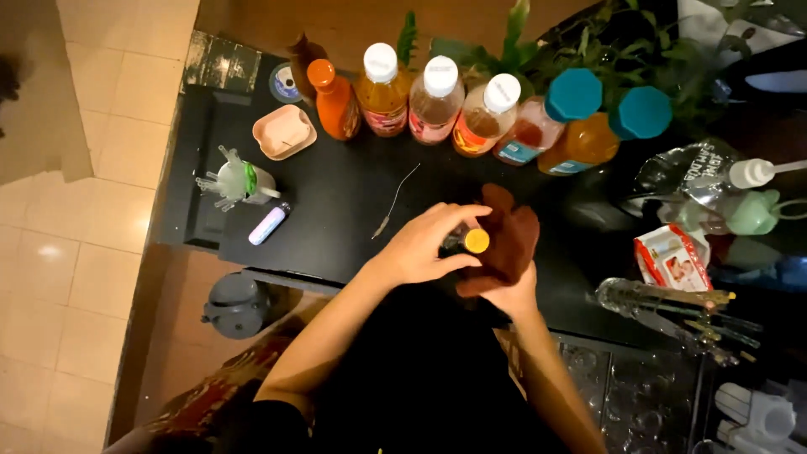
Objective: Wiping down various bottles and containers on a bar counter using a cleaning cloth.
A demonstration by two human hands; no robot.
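**A:** What is lying in front of you, biggest thing first?

**B:** I am standing over a black surface [353, 193] that is taking up most of the view. Along its far edge, a row of bottles is standing upright in front of leafy green plants [588, 34]: two bottles with big teal caps [580, 118], three with white caps [437, 99], and an orange squeeze bottle [334, 99] at the left end.

**A:** And nearer to you?

**B:** A brown cloth [508, 235] is sitting in the middle, draped over my right hand [511, 294]. That hand is closing around the cloth from below, though the cloth is hiding the fingers, so I cannot tell exactly how they are curling.

**A:** What is your left hand doing?

**B:** My left hand [424, 245] is reaching in from the left, fingers bent and gripping a small bottle with a yellow cap [472, 241]. The small bottle is pressing right against the cloth, between my two hands, near the front edge of the surface.

**A:** Anything smaller around?

**B:** To the left, a pink dish [284, 132] is resting just beside the orange squeeze bottle, a cup of clear straws [237, 180] is standing nearer the left edge, and a small lilac tube [269, 224] is lying next to it. A thin wire [395, 202] is lying just beyond my left hand, apart from it.
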